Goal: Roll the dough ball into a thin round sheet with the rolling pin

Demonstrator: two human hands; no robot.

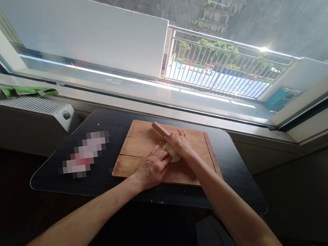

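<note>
A wooden board (135, 142) lies on the dark table, with a thin, pale round of dough (174, 156) on it. My right hand (180, 141) presses down on a rolling pin (160, 129), its fingers bent over the near end. The pin's far end points up and left across the board. From the left, my left hand (155, 166) grips the edge of the dough, thumb and fingertips close together on it. My fingers cover part of the dough, and the pin's near end is hidden under my right hand.
A blurred, pixelated item (86, 155) rests on the left of the dark table (231, 162). Beyond the table runs a large window with a sill. At the left stands a white radiator (57, 108) with a green cloth (28, 90) on top. White flecks dot the table's near edge.
</note>
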